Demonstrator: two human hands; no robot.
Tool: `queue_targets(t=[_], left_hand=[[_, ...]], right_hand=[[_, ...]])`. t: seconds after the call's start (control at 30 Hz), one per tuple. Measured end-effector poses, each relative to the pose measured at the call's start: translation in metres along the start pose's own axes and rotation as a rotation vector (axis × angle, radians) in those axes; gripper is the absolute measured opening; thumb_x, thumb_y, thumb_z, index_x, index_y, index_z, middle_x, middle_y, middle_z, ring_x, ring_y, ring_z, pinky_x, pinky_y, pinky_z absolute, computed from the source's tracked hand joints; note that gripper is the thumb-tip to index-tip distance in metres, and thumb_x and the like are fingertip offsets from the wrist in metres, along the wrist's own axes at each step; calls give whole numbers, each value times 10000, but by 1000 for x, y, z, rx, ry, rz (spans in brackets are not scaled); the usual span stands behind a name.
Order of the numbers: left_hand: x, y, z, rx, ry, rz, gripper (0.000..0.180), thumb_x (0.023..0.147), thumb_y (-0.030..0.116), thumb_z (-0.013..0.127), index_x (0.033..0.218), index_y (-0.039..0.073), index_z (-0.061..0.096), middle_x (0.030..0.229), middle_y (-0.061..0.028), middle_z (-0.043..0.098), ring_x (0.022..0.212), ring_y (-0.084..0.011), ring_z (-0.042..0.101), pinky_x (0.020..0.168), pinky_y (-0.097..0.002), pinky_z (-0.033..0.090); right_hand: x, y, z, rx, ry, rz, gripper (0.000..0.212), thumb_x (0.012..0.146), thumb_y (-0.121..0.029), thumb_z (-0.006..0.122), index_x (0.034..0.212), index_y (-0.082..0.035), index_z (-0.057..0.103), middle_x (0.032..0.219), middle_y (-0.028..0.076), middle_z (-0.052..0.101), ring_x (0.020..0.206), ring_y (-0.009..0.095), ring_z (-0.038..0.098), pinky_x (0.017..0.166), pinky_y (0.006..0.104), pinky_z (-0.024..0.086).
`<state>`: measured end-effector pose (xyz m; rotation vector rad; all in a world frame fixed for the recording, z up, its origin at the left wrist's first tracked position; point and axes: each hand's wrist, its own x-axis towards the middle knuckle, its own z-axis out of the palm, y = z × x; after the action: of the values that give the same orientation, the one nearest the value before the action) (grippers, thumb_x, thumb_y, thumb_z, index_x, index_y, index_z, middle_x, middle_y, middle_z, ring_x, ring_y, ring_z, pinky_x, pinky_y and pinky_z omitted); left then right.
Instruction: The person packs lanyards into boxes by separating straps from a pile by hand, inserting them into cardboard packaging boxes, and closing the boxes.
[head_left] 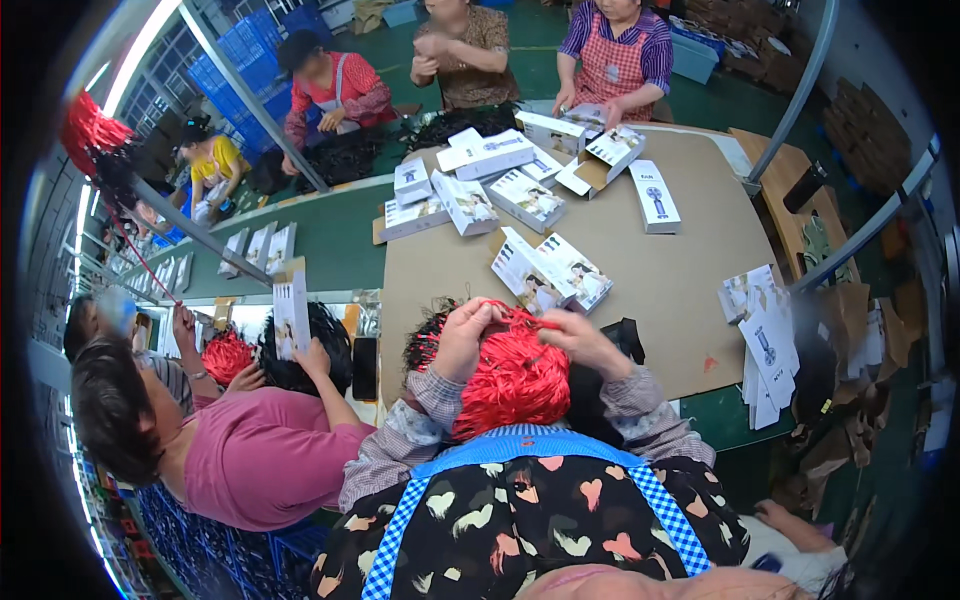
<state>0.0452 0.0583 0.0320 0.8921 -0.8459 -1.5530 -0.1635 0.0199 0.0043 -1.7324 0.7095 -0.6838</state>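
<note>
A thick bundle of red cords, with black ends showing on its left side, lies against my front at the near table edge. My left hand is closed at the bundle's upper left, pinching red cord between thumb and fingers. On the other side, my right hand is closed too, gripping a red strand at the bundle's upper right. Red cord runs along the top between both hands. Just beyond them, two white printed boxes lie on the brown board tabletop.
More white boxes are heaped at the far side. Flat box stock stands at the right edge. To my left, a person in pink holds a box near a phone. Other people work across the table; metal posts frame it.
</note>
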Motion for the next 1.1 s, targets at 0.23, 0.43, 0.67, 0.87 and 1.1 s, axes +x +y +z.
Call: queue_targets(t=[0.23,0.43,0.67,0.87,1.1], left_hand=[[14,-72,-15,-227,-105,-437,187,909,209,469,839,52,542,819,-53,584,788,-157,586,716,-303,482],[53,-115,-24,-175,-31,-435,145,894,181,484,892,44,534,877,-62,582,814,-174,575,726,-304,470],[146,-195,-121,-36,97,-283,181,856,135,525,1016,50,518,863,-52,572,793,-144,570,715,-284,468],[182,-244,-125,-360,278,-440,254,791,56,588,1032,4,527,947,-92,613,874,-216,603,717,-346,509],[127,-143,-63,-194,132,-338,519,798,111,629,1234,48,355,1031,-53,538,945,-154,533,813,-328,449]], right_hand=[[6,6,-18,443,279,-17,209,917,-192,449,795,-27,492,876,70,519,827,148,476,761,260,384],[25,59,-18,1319,420,222,215,937,-222,427,764,-96,411,612,-16,355,495,59,301,445,205,262],[74,150,-44,-15,656,387,176,865,-203,496,916,-36,516,652,71,533,541,176,511,497,308,414],[79,171,-32,-628,277,460,286,802,-246,526,901,11,602,802,167,614,760,318,594,678,384,448],[52,124,-26,-97,287,477,293,790,-212,558,968,19,584,789,108,606,752,157,567,687,287,443]])
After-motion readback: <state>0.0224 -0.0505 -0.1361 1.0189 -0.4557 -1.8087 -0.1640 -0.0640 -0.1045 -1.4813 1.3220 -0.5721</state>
